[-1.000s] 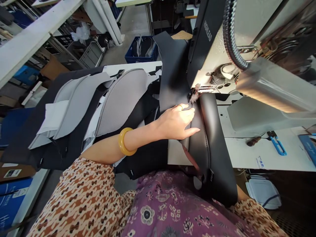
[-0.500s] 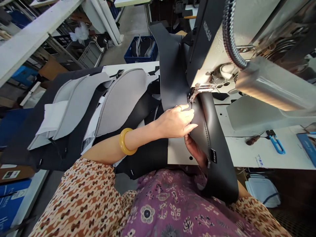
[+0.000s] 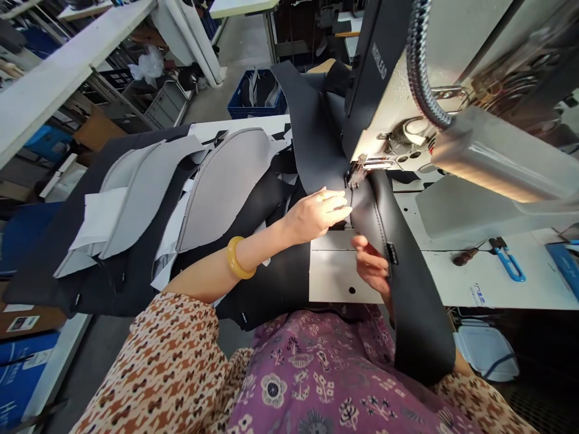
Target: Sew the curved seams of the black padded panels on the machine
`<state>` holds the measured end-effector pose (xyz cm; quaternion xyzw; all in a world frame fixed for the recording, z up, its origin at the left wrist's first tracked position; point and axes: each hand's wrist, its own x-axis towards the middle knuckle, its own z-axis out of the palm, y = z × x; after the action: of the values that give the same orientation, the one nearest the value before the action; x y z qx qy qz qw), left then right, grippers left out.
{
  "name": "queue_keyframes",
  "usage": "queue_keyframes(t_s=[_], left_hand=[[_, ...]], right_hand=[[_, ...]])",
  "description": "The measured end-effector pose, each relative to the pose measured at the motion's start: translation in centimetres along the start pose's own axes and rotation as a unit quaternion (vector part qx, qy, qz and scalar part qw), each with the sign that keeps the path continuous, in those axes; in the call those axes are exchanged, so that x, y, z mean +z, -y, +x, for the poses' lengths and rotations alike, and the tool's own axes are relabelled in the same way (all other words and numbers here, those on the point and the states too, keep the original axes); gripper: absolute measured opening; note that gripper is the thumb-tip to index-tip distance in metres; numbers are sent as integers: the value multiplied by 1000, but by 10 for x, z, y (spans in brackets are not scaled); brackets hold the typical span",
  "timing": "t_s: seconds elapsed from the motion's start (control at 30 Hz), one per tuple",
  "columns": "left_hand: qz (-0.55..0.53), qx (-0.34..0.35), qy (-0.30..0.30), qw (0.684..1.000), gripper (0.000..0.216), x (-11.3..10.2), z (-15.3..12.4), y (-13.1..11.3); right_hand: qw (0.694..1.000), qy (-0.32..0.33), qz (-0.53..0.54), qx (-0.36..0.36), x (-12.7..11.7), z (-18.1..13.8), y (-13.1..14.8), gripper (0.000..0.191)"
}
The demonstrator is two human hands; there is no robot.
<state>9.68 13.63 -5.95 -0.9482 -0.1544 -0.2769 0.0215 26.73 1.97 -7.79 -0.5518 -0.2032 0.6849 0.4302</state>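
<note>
- We judge the step in hand to be a seam being run on the black leather panel (image 3: 407, 283), which lies draped over the sewing machine's (image 3: 452, 78) bed and hangs down past the table edge toward our lap.
- Our left hand (image 3: 319, 212) rests flat on the panel just beside the presser foot (image 3: 351, 178), fingers together and pressing down rather than pinching; it steers the edge toward the needle.
- Our right hand (image 3: 373, 265) grips the panel's near edge from beneath, thumb on one side and fingers hidden behind the leather, so it is closed on the panel.
- In our judgement the next move calls for feeding the leather evenly: the left hand keeping the edge lined up, the right hand lifting the hanging weight so it does not drag the seam crooked, and fingertips kept clear of the needle.
- Containers: a blue crate (image 3: 256, 96) stands on the floor beyond the table, holding upright cut pieces, dark and pale; we cannot tell exactly what they are.
- A grey crate (image 3: 165, 102) sits near it to the left; its contents are not clear.
- Grey cut panels (image 3: 221, 181) lie stacked on the table left of the machine, and blue thread snips (image 3: 506, 262) lie on the table to the right.
</note>
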Motion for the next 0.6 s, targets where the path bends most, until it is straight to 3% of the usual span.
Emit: queue_keyframes(t_s=[0.03,0.1,0.2,0.3,0.37,0.43,0.6], left_hand=[[-2,1,-13,1000,37,3,-1,3],[-12,-6,-28,1000,38,7,-2,9],[-31,-26,-51,998,35,10,-1,16],[-48,-30,-80,995,36,12,3,21],[-60,-36,-75,995,38,12,6,24],[-66,-51,-52,995,39,11,11,26],[-65,-91,-16,994,31,7,20,32]], right_hand=[[999,18,39,-8,-7,-5,-3,36],[983,115,141,-18,-24,-13,-9,31],[894,320,314,-19,-44,-16,-17,22],[815,397,421,-10,-48,-12,-18,23],[801,402,444,-6,-43,-10,-16,25],[814,370,448,-7,-37,-9,-12,26],[904,177,390,-11,-28,-12,-4,28]])
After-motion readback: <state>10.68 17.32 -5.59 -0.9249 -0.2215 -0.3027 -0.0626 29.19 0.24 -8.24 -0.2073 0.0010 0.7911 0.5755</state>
